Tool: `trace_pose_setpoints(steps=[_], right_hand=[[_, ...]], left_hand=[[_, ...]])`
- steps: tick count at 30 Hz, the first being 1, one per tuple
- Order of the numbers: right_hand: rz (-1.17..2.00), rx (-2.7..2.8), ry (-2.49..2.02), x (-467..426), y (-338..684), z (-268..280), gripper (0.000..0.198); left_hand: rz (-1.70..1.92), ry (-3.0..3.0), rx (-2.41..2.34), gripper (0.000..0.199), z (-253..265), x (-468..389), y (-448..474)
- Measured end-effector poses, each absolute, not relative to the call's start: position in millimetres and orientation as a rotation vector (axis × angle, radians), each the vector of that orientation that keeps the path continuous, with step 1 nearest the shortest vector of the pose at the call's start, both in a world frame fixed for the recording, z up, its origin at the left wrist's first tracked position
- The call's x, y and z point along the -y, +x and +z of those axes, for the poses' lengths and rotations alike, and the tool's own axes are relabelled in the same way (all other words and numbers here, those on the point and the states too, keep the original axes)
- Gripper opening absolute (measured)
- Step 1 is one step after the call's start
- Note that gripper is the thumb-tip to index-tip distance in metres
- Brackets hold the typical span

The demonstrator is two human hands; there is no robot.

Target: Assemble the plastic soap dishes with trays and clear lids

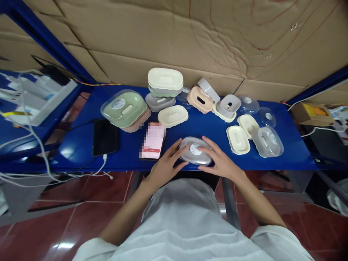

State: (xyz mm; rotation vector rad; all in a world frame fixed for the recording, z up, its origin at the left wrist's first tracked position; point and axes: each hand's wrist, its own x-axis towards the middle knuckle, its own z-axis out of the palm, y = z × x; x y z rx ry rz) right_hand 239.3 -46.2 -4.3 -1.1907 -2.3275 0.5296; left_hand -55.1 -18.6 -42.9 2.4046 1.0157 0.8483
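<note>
A grey soap box [194, 159] with a clear lid and a round white label [195, 149] rests near the front edge of the blue table. My left hand [172, 159] holds its left side, thumb at the front and fingers over the lid. Around its right side, my right hand [217, 157] grips it the same way, fingertips on the lid near the label. Left of my left hand lies a phone [153, 141] with a lit, partly blurred screen. Beyond the box is a cream oval tray [173, 116].
Stacked cream, grey and green parts [165, 79] stand at the back. A green lidded box [125, 108] sits on a pink one at left, near a dark tablet [105, 137] with a cable. To the right are cream trays [238, 140], clear lids [248, 105] and a lidded grey box [268, 142].
</note>
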Motion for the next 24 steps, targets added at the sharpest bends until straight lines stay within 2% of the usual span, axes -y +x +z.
trace_pose_setpoints(steps=[8,11,15,19,24], right_hand=[[0.312,2.408,-1.225,48,240,-16,0.075],[-0.012,2.236,-1.387,61,272,-11,0.080],[-0.543,1.639,-1.959,90,356,-4,0.080],[-0.481,1.424,-2.189,108,430,-20,0.071],[-0.550,1.214,-2.235,97,465,-34,0.073]], left_hand=[[0.869,2.379,-1.054,0.062,-44,18,-53],[0.834,2.370,-1.072,0.060,-39,20,-53],[0.785,2.365,-1.098,0.063,-33,22,-51],[0.769,2.364,-1.094,0.067,-32,22,-48],[0.830,2.332,-1.074,0.061,-37,22,-48]])
